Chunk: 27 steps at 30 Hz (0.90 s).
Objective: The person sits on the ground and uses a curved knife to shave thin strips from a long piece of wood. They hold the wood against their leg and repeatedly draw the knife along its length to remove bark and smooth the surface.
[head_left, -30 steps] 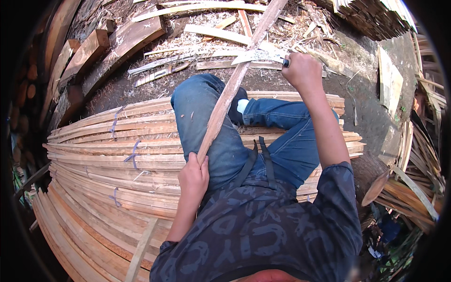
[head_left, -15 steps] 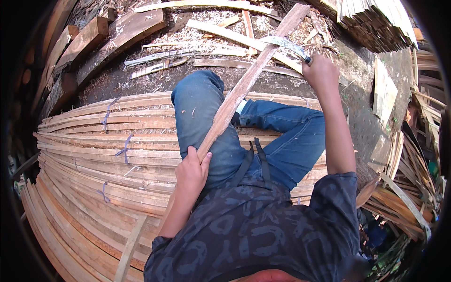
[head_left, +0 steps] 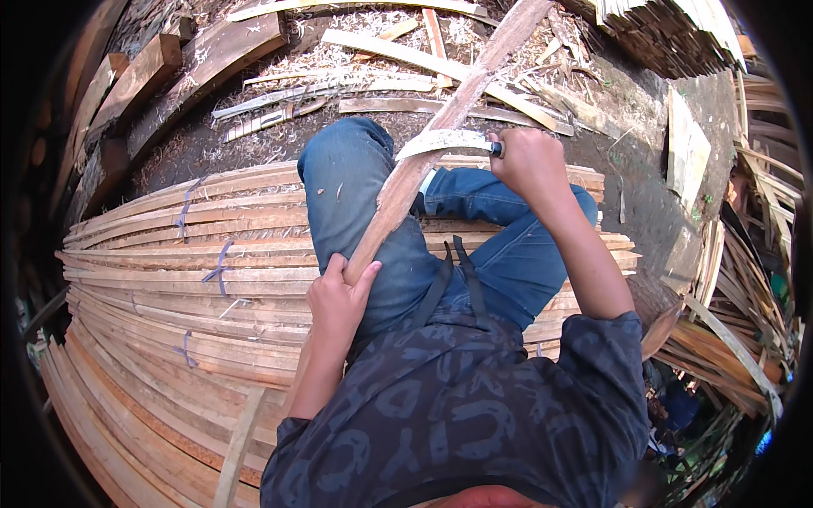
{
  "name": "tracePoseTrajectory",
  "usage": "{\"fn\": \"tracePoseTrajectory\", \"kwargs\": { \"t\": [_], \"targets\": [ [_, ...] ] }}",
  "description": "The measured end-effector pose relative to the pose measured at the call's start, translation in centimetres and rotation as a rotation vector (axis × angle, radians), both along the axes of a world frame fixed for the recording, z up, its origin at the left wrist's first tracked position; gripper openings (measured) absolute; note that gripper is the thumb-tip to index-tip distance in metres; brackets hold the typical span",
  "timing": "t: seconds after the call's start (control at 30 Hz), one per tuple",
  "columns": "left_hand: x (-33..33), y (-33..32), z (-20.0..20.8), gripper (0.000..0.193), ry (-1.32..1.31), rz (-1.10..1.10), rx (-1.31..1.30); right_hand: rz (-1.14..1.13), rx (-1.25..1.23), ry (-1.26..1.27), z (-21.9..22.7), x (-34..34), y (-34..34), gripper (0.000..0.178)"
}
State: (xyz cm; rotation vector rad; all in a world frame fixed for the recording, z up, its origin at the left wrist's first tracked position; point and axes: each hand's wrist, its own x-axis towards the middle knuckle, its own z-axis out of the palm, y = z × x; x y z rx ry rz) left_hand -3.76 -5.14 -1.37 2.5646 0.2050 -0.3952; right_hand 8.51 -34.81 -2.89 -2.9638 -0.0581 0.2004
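Note:
A long, rough wooden strip [head_left: 461, 100] slants across my bent leg, its far end reaching the top of the picture. My left hand [head_left: 337, 292] grips the near end, thumb on top. In my right hand [head_left: 532, 162] is a sickle [head_left: 453, 142], held by its dark handle. The curved, pale blade lies across the strip about midway, just beyond my knee, and seems to touch its upper face. The blade's tip points left.
Bundles of wooden slats [head_left: 169, 279], tied with purple string, lie under and left of me. Thick beams [head_left: 207, 85] rest at the far left. Loose offcuts [head_left: 398, 106] and shavings cover the ground ahead. A stack of thin boards [head_left: 669, 38] stands at far right.
My right hand has drawn the sickle along the strip toward me, from near its far end to about its middle. My left hand keeps its grip, and the view has shifted slightly.

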Motion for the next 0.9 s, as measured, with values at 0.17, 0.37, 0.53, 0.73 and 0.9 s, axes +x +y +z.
{"fn": "tracePoseTrajectory", "kwargs": {
  "t": [0.17,0.37,0.53,0.73,0.9],
  "targets": [
    [0.2,0.1,0.0,0.045,0.039,-0.002,-0.009,-0.05,0.015,0.039,-0.6,-0.9,0.1,0.021],
    [0.4,-0.4,0.2,0.043,0.023,-0.029,0.018,-0.123,-0.028,0.078,-3.6,-0.9,-1.2,0.019],
    [0.5,-0.7,0.4,0.041,-0.006,-0.091,0.069,-0.152,-0.038,0.063,-5.5,-0.1,-2.5,0.017],
    [0.3,-1.1,0.9,0.04,-0.008,-0.134,0.111,-0.436,-0.122,0.225,-6.3,4.2,-3.2,0.026],
    [0.7,-0.7,0.9,0.041,-0.017,-0.178,0.153,-0.775,-0.09,0.194,-8.1,7.4,-15.3,0.032]
  ]
}}
